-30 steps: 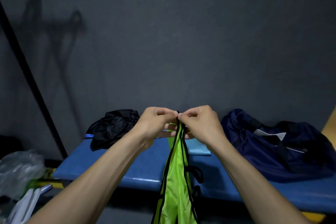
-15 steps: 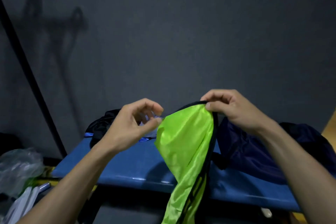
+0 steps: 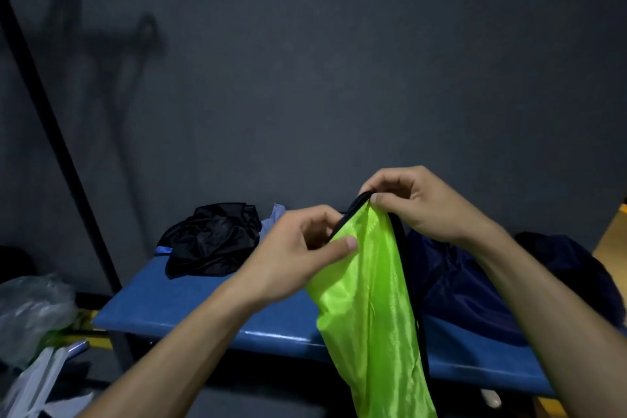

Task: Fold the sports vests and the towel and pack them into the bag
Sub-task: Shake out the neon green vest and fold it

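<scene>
A lime-green sports vest (image 3: 369, 309) with black trim hangs in front of the blue bench (image 3: 190, 312). My right hand (image 3: 417, 204) pinches its black top edge. My left hand (image 3: 302, 248) grips the vest's left edge a little lower, thumb pressed on the green cloth. A crumpled black vest (image 3: 210, 237) lies at the bench's back left, with a pale blue towel (image 3: 273, 219) peeking out behind it. The navy bag (image 3: 454, 285) sits on the bench at the right, partly hidden by my right arm and the green vest.
A dark grey wall rises right behind the bench. A black pole (image 3: 57, 139) leans at the left. On the floor at lower left lie a clear plastic bag (image 3: 32, 312) and white items (image 3: 40, 380). A yellow surface (image 3: 610, 237) shows at the far right.
My hands pulled apart from the vest's top, spreading the cloth; the left hand, briefly free, has now closed on the vest's left edge. The right hand has kept the top edge raised.
</scene>
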`<state>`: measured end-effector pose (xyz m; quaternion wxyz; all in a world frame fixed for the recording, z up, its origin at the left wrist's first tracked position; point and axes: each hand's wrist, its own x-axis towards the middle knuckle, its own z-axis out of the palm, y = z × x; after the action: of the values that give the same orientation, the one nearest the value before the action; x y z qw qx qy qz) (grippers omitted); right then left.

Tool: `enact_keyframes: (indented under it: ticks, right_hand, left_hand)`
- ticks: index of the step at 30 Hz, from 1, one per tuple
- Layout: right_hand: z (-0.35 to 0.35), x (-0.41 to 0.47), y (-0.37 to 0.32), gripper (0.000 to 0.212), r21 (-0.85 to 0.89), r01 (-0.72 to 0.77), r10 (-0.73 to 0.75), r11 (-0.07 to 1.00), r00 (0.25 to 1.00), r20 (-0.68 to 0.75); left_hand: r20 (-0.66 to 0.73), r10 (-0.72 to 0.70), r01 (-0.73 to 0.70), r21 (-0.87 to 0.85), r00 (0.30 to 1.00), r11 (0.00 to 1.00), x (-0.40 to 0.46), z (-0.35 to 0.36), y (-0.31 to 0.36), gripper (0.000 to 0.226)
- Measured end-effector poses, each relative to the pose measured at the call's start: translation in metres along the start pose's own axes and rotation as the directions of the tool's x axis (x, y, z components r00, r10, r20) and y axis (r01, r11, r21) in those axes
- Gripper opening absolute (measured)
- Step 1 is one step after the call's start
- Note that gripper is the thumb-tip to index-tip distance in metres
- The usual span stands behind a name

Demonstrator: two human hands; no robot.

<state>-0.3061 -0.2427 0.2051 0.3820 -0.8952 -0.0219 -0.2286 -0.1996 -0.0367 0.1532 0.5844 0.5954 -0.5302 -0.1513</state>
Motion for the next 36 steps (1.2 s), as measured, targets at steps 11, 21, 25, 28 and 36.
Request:
enact_keyframes:
  ticks: [11,21,25,28,36]
  right_hand:
    - [0.013,-0.019,0.036,0.014,0.056,-0.007,0.012,0.998,0.997,-0.079]
    - [0.025,-0.016,0.050,0.015,0.308,-0.092,0.129,0.947,0.986,-0.102]
    - [0.020,-0.020,0.051,0.016,0.465,-0.084,0.160,0.881,0.979,-0.128]
    - [0.016,-0.019,0.048,0.017,0.477,-0.036,0.150,0.878,0.967,-0.204]
    - [0.013,-0.009,0.031,0.019,0.332,0.056,0.044,0.942,0.957,-0.286]
  left_hand:
    - [0.326,-0.078,-0.308,0.934,0.942,0.181,0.017,-0.064,0.057,0.047]
    - [0.377,0.205,-0.395,0.917,0.903,0.054,0.013,-0.079,0.033,0.037]
    - [0.403,0.208,-0.445,0.866,0.891,0.227,0.019,-0.085,0.046,0.027]
    - [0.397,0.115,-0.387,0.721,0.911,0.575,0.018,-0.076,0.055,0.026]
    - [0.207,0.182,-0.275,0.678,0.961,0.682,0.004,-0.057,0.036,0.019]
